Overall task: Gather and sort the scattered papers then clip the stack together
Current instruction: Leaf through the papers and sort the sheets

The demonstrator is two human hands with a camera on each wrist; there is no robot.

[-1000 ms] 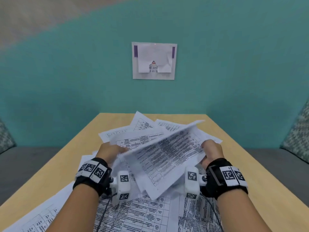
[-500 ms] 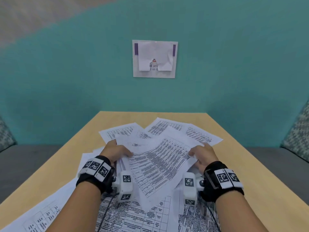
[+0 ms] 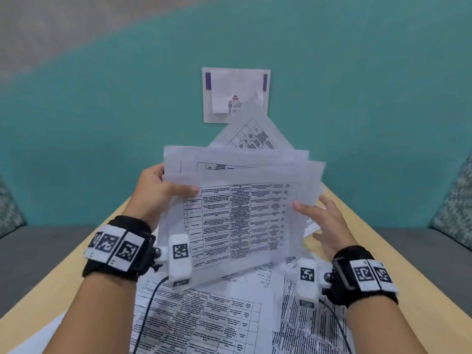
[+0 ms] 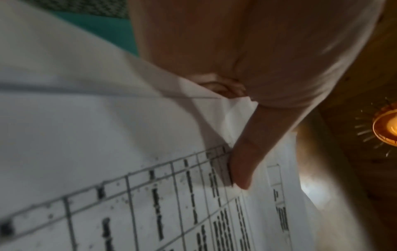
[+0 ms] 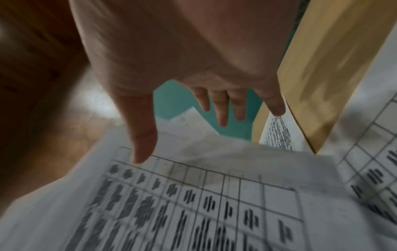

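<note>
A loose bundle of printed sheets (image 3: pixel 240 208) with tables stands raised above the table, its edges uneven. My left hand (image 3: pixel 158 192) pinches its left edge, thumb (image 4: pixel 242 163) on the front page and fingers behind. My right hand (image 3: pixel 324 221) is at the bundle's right edge with fingers (image 5: pixel 221 108) spread straight and the thumb tip (image 5: pixel 141 149) at the front sheet's margin. More printed sheets (image 3: pixel 204 320) lie scattered on the wooden table (image 3: pixel 408 290) under my wrists. No clip shows in any view.
A teal wall (image 3: pixel 102 123) rises behind the table, with a white notice (image 3: pixel 236 94) stuck on it. Grey seats with patterned cushions (image 3: pixel 457 200) flank the table on both sides. Bare wood shows along the table's left and right edges.
The bundle, which lay flat on the table under both hands half a second ago, now stands lifted toward the wall. My right hand has opened beside it.
</note>
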